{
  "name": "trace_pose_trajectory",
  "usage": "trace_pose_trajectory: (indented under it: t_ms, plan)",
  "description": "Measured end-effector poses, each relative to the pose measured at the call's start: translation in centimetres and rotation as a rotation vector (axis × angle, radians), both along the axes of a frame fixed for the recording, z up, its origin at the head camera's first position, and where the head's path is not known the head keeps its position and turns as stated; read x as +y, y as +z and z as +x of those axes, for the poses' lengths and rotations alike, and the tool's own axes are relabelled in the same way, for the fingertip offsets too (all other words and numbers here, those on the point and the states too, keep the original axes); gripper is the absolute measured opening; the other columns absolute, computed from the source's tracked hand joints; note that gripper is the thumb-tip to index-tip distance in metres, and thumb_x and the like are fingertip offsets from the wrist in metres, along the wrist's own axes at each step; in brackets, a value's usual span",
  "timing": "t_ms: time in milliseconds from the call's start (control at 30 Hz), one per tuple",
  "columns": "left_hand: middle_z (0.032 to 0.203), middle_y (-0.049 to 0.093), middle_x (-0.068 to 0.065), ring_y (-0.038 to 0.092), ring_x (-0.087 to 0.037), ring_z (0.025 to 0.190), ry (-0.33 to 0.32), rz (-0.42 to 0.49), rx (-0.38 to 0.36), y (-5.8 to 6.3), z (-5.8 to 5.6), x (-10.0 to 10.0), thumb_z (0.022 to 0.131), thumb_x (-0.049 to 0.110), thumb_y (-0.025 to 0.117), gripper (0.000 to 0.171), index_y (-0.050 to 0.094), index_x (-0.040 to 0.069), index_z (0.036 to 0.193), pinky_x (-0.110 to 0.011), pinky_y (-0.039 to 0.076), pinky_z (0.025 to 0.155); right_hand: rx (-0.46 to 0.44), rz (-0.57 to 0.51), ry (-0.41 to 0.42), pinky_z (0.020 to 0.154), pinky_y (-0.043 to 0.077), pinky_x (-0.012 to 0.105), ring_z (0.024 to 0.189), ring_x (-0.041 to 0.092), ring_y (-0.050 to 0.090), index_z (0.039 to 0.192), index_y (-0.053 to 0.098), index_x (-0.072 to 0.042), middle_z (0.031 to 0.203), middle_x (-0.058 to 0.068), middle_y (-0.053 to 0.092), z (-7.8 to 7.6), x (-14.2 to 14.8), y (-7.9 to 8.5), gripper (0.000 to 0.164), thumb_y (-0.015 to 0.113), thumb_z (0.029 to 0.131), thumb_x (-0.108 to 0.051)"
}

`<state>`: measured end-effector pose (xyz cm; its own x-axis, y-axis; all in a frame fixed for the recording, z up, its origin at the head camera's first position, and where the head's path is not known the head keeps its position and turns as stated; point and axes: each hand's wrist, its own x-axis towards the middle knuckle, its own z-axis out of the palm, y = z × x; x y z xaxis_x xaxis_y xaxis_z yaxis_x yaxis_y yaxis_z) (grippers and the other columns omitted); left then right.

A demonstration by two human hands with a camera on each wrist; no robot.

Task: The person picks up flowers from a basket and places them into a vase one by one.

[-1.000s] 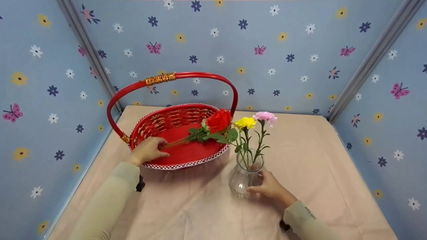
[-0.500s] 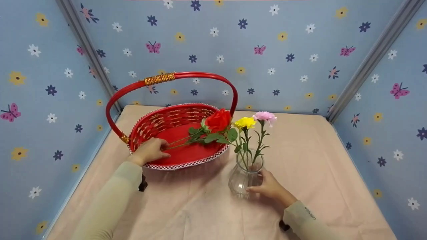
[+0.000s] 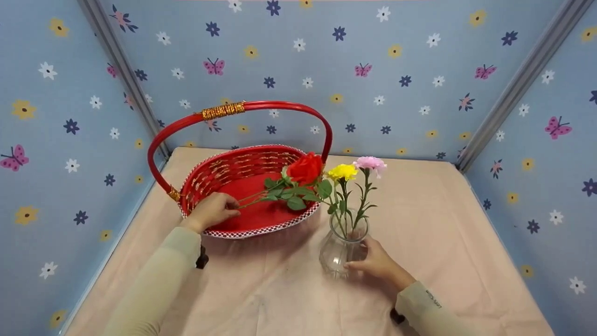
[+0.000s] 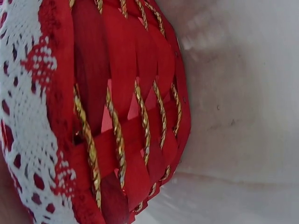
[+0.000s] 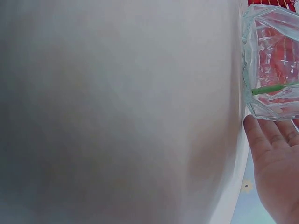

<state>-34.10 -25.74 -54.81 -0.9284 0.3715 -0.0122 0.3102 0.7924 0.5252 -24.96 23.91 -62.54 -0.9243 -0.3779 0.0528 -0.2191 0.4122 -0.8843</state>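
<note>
In the head view my left hand (image 3: 213, 211) reaches over the near-left rim of the red woven basket (image 3: 228, 168). Its thumb and fingers pinch the thin green stem of a red rose (image 3: 304, 169), whose bloom lies at the basket's right end. Two stems run side by side there; leaves (image 3: 295, 202) spread below the bloom. My right hand (image 3: 380, 261) grips the lower right side of a clear glass vase (image 3: 336, 252). A yellow carnation (image 3: 343, 171) and a pink carnation (image 3: 371, 163) stand in it. The right wrist view has the fingers (image 5: 275, 135) against the vase base.
The basket's tall red handle (image 3: 289, 105), wrapped in gold, arches above my left hand. White lace (image 4: 23, 93) trims the rim. A pale pink cloth (image 3: 433, 210) covers the table, and blue flower-patterned panels (image 3: 298, 60) stand on three sides.
My left hand has shifted slightly right, and the stem with its leaves has turned and slid rightward, showing a leaf lower down. My right hand and the vase have stayed put.
</note>
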Motion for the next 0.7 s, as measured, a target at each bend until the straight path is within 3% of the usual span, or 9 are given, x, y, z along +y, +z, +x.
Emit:
trace_pose_trajectory:
  t_ms: [133, 333, 700]
  plan:
    - [0.109, 0.082, -0.013, 0.074, -0.028, 0.101, 0.005, 0.031, 0.002, -0.13, -0.04, 0.16, 0.1, 0.015, 0.078, 0.018, 0.083, 0.001, 0.111, -0.056, 0.06, 0.099, -0.005, 0.008, -0.004, 0.122, 0.043, 0.063, 0.144, 0.049, 0.055, 0.148, 0.052, 0.002, 0.15, 0.027, 0.06, 0.03, -0.03, 0.07, 0.084, 0.095, 0.079, -0.016]
    - [0.106, 0.08, -0.01, 0.068, -0.024, 0.096, 0.055, 0.122, -0.054, -0.03, 0.01, 0.23, 0.102, 0.013, 0.076, 0.011, 0.082, 0.005, 0.106, -0.051, 0.059, 0.099, 0.004, 0.003, -0.006, 0.121, 0.044, 0.064, 0.142, 0.048, 0.057, 0.147, 0.053, 0.002, 0.149, 0.028, 0.061, 0.04, -0.02, 0.19, 0.084, 0.096, 0.077, -0.016]
    - [0.093, 0.068, -0.005, 0.057, -0.021, 0.089, 0.083, 0.274, -0.068, -0.19, 0.03, 0.51, 0.106, 0.019, 0.072, 0.015, 0.073, 0.008, 0.096, -0.036, 0.049, 0.086, 0.004, 0.004, -0.003, 0.121, 0.044, 0.064, 0.141, 0.048, 0.058, 0.148, 0.053, 0.002, 0.148, 0.028, 0.061, -0.02, 0.0, 0.06, 0.085, 0.097, 0.077, -0.016]
